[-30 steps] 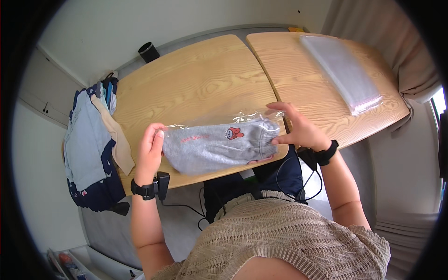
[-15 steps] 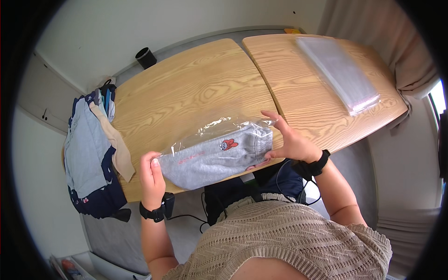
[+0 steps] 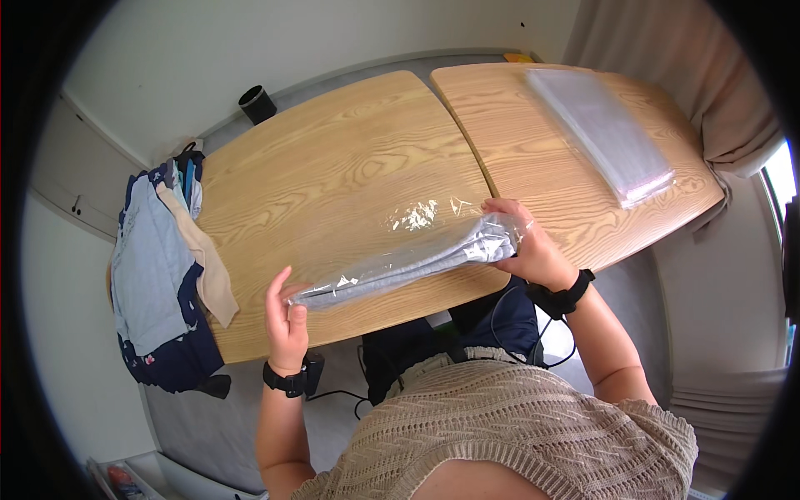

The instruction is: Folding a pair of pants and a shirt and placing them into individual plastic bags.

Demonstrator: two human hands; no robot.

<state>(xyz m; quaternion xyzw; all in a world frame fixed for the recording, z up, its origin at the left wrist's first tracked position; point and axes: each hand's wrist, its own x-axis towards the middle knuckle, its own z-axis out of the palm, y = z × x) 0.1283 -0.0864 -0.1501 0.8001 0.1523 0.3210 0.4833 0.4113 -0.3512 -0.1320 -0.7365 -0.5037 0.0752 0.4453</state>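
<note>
A folded grey garment [image 3: 408, 273] lies inside a clear plastic bag [image 3: 417, 218], tilted up on its long edge over the front of the wooden table. My left hand [image 3: 286, 329] has the bag's left end between its thumb and fingers. At the opposite end, my right hand [image 3: 537, 250] is closed around the bunched part of the garment through the plastic. The bag's loose clear film reaches up beyond the garment and catches the light. The garment's printed face is turned out of sight.
A stack of flat clear bags [image 3: 604, 137] rests on the right table [image 3: 475, 83]. Piled clothes [image 3: 158, 267] hang over the left edge. A narrow gap parts the two tables. Behind them stands a black bin [image 3: 257, 105]; dark cables [image 3: 333, 392] hang near my lap.
The bagged garment has tipped from showing its printed face to showing its folded edge. My right hand has shifted slightly right and closed round its end; my left hand has moved slightly right.
</note>
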